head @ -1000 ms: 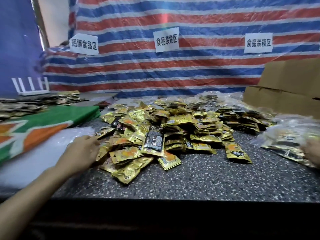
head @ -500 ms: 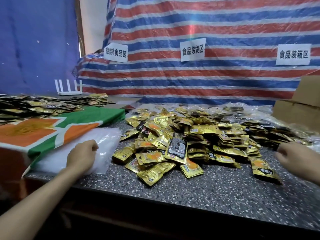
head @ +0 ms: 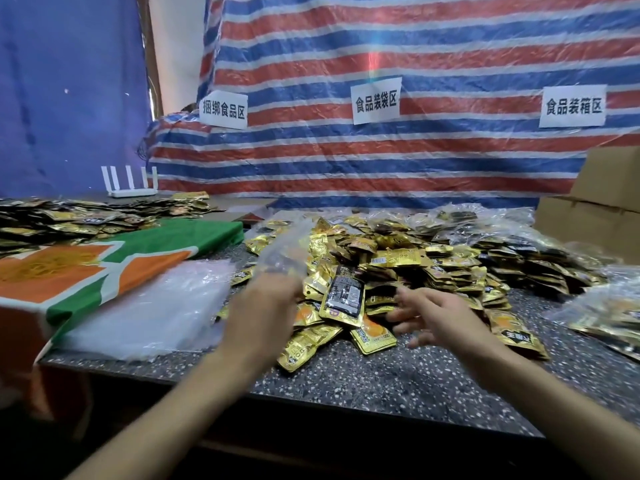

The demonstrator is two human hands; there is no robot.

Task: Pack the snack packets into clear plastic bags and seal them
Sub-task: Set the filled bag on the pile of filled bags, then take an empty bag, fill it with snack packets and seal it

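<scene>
— Where are the hands now?

— Both are at the front of the pile of snack packets (head: 381,258), which lies in the middle of the speckled table (head: 381,375). The left hand (head: 266,306) is at the left front edge of the pile. The right hand (head: 440,315) is at its right front, a little above the packets. The two hands are apart.

— Does the left hand hold something?

— Yes. It grips one clear plastic bag (head: 285,249) by the lower end, and the bag stands up from the hand, in front of the left side of the pile. The hand is blurred, so I cannot tell how each finger lies.

— And the right hand?

— It holds nothing. Its fingers are spread and point toward the pile, near a black packet (head: 344,296) that lies on the gold ones at the front.

— Where are the other bags?

— A flat stack of clear plastic bags (head: 149,306) lies left of the pile, just beside a green, orange and white cloth (head: 104,261). Filled bags (head: 609,313) with packets inside lie right of the pile, and more lie behind it.

— What else is around the pile?

— Cardboard boxes (head: 602,202) stand behind it to the right. Far left of it, flat packets (head: 86,216) are spread out, with a white router (head: 130,188) behind them. Behind the pile hangs a striped tarpaulin (head: 415,161) with three paper labels (head: 375,100).
</scene>
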